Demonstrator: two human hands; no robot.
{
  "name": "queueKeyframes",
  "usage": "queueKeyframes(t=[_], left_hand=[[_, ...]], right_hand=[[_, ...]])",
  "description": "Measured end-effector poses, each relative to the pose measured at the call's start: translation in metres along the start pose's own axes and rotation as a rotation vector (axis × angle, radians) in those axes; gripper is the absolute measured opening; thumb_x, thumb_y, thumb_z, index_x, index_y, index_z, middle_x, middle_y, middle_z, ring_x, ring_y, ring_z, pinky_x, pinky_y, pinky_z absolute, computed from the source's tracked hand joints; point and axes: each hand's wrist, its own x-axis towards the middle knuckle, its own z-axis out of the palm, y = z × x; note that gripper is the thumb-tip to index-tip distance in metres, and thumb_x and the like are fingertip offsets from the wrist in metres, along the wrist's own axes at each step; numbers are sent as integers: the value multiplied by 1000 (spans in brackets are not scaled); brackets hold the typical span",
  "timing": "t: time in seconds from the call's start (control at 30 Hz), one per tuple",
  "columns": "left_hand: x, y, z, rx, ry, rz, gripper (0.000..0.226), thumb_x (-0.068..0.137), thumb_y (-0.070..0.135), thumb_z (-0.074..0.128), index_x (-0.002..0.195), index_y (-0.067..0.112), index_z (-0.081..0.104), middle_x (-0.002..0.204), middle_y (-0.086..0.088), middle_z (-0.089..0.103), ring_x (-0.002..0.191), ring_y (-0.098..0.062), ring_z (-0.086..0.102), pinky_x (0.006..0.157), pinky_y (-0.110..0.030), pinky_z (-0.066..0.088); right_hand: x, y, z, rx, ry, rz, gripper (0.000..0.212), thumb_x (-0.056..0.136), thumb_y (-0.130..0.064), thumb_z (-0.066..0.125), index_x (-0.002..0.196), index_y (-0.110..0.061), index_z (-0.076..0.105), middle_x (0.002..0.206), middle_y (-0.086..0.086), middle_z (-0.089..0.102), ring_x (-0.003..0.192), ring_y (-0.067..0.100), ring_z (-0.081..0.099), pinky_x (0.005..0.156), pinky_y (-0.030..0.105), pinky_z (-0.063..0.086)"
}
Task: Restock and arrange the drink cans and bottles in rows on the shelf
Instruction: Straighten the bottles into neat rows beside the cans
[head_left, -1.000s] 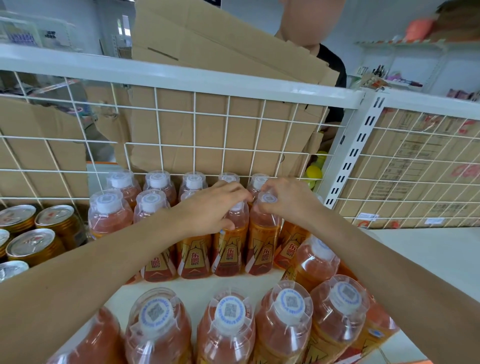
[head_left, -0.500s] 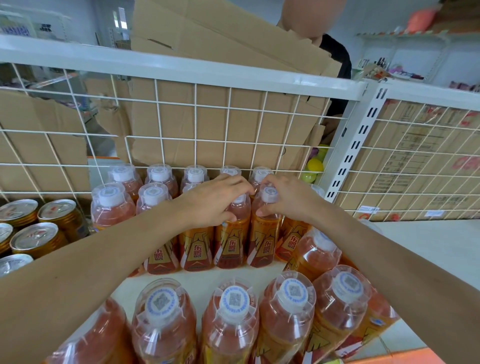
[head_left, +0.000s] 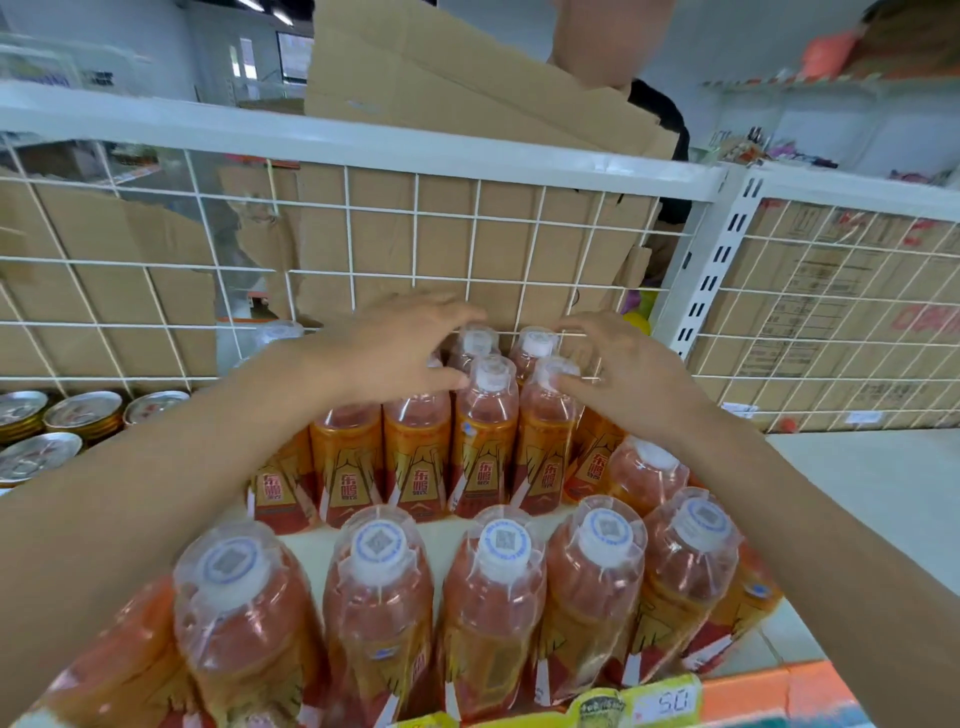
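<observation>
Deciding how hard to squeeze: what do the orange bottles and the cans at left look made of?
Orange bottles: seemingly clear glossy plastic, liquid visible through it, printed label sleeve. Cans: metal, probably aluminium, going by shiny reflective silver lids and gold sides.

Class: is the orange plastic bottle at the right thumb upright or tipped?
Upright: the orange plastic bottle stands with its white cap uppermost.

The white shelf carries rows of orange bottles and, at left, gold cans.
</observation>
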Motion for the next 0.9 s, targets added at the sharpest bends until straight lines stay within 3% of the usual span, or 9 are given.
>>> queueKeyframes(t=[0.17,0.27,0.33,0.47,0.9], left_hand=[[-71,7,-10,-31,222,-82,57,85,44,58,135,21,45,136,-1,48,125,-22,44,106,-42,34],[-112,19,-14,-87,311,-130,61,82,54,43,128,15,53,129,-3,55,116,-26,52,99,-46,41],[-136,27,-12,-81,322,-184,65,81,54,38,127,12,55,128,-5,55,116,-29,53,99,-46,42],[-176,54,-5,-24,323,-291,64,82,51,37,129,12,53,128,-8,55,113,-32,53,94,-45,41],[-290,135,13,-7,305,-506,58,82,45,42,124,7,57,127,-12,56,116,-41,52,88,-58,47]], right_hand=[[-43,-18,-9,8,164,-10,51,85,-36,61,131,-17,49,121,5,55,107,25,55,83,31,44],[-68,-30,-14,-4,202,-3,51,86,-45,55,131,-21,50,121,0,55,99,22,58,79,28,40],[-85,-38,-18,28,207,-22,52,85,-44,54,131,-20,49,121,0,55,96,23,59,83,32,44],[-120,-52,-30,76,185,-39,52,86,-41,55,131,-16,49,126,4,54,110,27,54,89,42,46],[-226,-82,-34,119,152,-114,46,83,-28,66,124,-11,55,118,10,59,108,32,56,88,43,46]])
